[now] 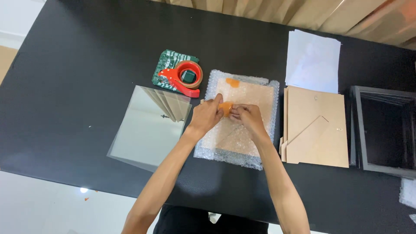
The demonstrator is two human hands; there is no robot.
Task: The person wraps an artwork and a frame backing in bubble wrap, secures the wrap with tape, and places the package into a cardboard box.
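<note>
The left hand (pixel 208 113) and right hand (pixel 246 116) are meeting over the bubble-wrapped board (pixel 236 119) on the table (pixel 78 65), fingers closed, pinching a tape strip (pixel 225 107) between their fingertips. A tape dispenser (pixel 184 77) is lying just beyond, glass sheets (pixel 147 128) alongside.

A flat rectangular parcel (pixel 237 119) in clear bubble wrap lies mid-bench (pixel 78 65). Orange tape strips mark its top. A green patterned packet (pixel 167 65) sits just beside its upper left corner.
</note>
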